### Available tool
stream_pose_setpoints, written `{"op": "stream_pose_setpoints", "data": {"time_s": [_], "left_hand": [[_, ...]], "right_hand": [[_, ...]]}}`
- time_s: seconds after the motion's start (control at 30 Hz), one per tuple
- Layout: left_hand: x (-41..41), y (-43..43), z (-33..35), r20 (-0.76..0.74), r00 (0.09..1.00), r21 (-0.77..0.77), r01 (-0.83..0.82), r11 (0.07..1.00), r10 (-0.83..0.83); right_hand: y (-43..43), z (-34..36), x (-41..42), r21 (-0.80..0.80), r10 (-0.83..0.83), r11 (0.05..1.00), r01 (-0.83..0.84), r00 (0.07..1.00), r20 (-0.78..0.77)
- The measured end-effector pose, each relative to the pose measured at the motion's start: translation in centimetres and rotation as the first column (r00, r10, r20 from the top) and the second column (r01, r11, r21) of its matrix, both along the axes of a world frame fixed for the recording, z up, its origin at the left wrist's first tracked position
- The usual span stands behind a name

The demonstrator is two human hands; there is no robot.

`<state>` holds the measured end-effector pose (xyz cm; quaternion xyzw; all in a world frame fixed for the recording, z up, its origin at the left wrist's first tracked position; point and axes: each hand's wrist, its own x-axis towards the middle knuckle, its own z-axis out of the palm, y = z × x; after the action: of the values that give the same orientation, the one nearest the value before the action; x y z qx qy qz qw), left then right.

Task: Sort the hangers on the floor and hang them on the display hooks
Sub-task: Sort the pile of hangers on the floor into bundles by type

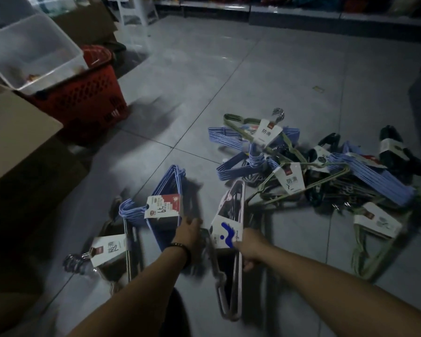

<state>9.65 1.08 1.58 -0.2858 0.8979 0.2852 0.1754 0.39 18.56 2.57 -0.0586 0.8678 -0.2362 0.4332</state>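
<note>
Head view: sorting is judged to be at an early stage. Two bundles are laid apart from the rest on the near left part of the floor (229, 69): a blue hanger bundle (163, 206) with a red and white label and, just beside it toward the near left corner, a chrome-hooked bundle (110, 246) with a white label. A third, the pink hanger bundle (229, 229), is positioned between these and the unsorted pile (289, 178). That pile is spread over the right side of the floor and is made up of tangled blue, green and dark hangers with several labels. No display hooks are shown and no hanger is seen hung. The pile is yet to be separated by kind, and every bundle is yet to be carried to the hooks. The right hand (249, 246) is clenched round one long side of the pink hanger bundle, just beside its white and blue label, with the fingers wrapped round the edge. The left hand (188, 229), banded at the wrist, is placed between the blue hanger bundle and the pink hanger bundle. Its fingers are obscured by motion blur, so whether anything is grasped cannot be told. A red basket (88, 100), a clear plastic bin (32, 49) and a cardboard box (17, 132) are located along the left edge of the floor.
</note>
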Motion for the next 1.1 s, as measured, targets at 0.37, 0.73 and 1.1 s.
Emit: {"op": "stream_pose_setpoints", "data": {"time_s": [0.37,0.73,1.1], "left_hand": [[-5.0,10.5,2.8,-0.045,0.941,-0.252,0.314,0.915,-0.335],[-16.9,12.1,0.7,0.12,0.873,-0.395,0.479,0.784,-0.473],[-15.0,10.0,-5.5,-0.023,0.91,-0.397,0.372,0.839,-0.415]], "right_hand": [[7.0,2.7,-7.7,-0.053,-0.005,0.999,0.004,1.0,-0.024],[12.9,-0.8,-18.8,-0.313,-0.545,0.807,0.5,0.835,-0.071],[8.7,-6.9,-24.0,-0.22,-0.603,0.756,0.617,0.787,0.134]]}}
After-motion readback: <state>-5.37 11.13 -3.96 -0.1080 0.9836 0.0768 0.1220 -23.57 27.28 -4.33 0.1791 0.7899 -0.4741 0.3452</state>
